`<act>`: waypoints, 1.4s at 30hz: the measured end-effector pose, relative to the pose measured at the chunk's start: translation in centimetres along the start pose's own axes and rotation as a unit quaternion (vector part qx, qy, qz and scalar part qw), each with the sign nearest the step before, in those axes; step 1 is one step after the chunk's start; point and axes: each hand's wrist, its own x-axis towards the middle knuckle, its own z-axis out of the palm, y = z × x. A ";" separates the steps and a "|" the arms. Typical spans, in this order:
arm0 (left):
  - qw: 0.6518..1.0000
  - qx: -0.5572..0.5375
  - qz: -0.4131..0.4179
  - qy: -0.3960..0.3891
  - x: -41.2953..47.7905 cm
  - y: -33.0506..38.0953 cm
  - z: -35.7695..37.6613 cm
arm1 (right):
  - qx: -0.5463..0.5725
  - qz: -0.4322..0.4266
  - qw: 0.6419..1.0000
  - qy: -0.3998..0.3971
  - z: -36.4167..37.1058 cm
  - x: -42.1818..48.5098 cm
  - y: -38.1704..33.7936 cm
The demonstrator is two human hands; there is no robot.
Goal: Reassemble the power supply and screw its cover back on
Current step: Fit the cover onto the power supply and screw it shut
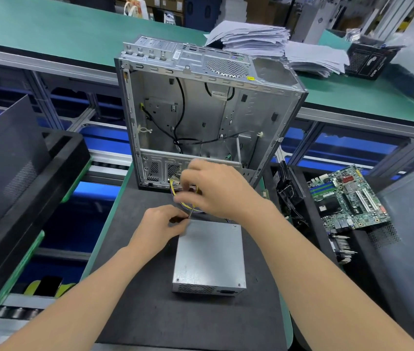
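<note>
The silver power supply (209,257) lies flat on the dark mat (150,312), cover on, with its vent and socket facing me. Its yellow and purple cables (188,208) loop out from the far end. My left hand (161,228) pinches the thin metal shaft of a screwdriver (190,214) at the supply's far left corner. Just beyond that corner, my right hand (219,190) has its fingers curled over the top of the same tool and the cable bundle; what exactly it grips is hidden.
An open, empty computer case (208,115) stands upright right behind the supply. A green motherboard (347,198) and black parts lie on a tray at the right. Black trays (23,198) stand at the left. A paper stack (264,39) sits on the far green bench.
</note>
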 end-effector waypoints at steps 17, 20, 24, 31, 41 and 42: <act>1.000 -0.010 -0.008 0.005 0.1 -0.3 0.3 | 0.042 0.065 0.997 0.005 0.6 1.1 0.0; 1.000 -0.012 -0.008 0.001 0.1 -0.3 0.3 | 0.006 0.134 0.991 0.027 0.8 1.2 -0.2; 1.000 -0.014 -0.001 0.000 0.1 -0.5 0.3 | -0.061 0.179 0.980 0.055 0.9 1.2 -0.9; 1.000 -0.003 0.020 0.002 0.2 -0.5 0.2 | 0.001 -0.085 0.990 -0.116 -1.3 0.0 0.7; 1.000 -0.002 0.010 0.002 0.1 -0.8 0.4 | 0.010 -0.024 0.999 -0.043 -0.8 0.7 0.0; 1.000 -0.001 0.013 0.003 0.2 -0.8 0.3 | -0.008 -0.012 0.999 -0.030 -0.7 0.8 -0.1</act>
